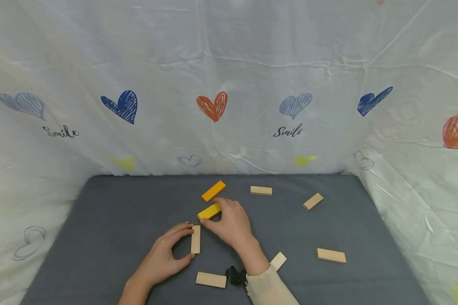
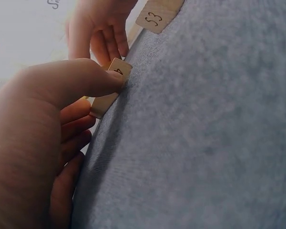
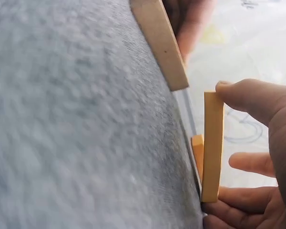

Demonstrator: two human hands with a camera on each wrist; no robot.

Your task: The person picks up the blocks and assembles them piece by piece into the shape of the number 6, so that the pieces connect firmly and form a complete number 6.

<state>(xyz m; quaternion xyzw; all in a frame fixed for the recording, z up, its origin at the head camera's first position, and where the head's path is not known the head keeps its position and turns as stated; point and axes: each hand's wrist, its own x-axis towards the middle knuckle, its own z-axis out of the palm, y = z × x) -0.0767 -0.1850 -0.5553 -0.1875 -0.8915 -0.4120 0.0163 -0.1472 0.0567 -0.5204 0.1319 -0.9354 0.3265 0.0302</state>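
Note:
In the head view my left hand (image 1: 162,259) holds a plain wooden block (image 1: 196,240) by its two ends, thumb at the near end and fingers at the far one. A dark mark shows on the end of this block (image 2: 119,67) in the left wrist view, beside the thumb. Just beyond it, my right hand (image 1: 234,222) pinches a yellow block (image 1: 209,211) lengthwise between thumb and fingers. The right wrist view shows the thumb on one end of that yellow block (image 3: 213,148). An orange block (image 1: 213,191) lies behind it on the table.
Plain blocks lie about the dark grey table (image 1: 137,203): one at the back (image 1: 261,191), others to the right (image 1: 313,201) and in front (image 1: 211,280). My right forearm partly covers another block (image 1: 278,261). A white curtain (image 1: 229,140) with printed hearts hangs behind.

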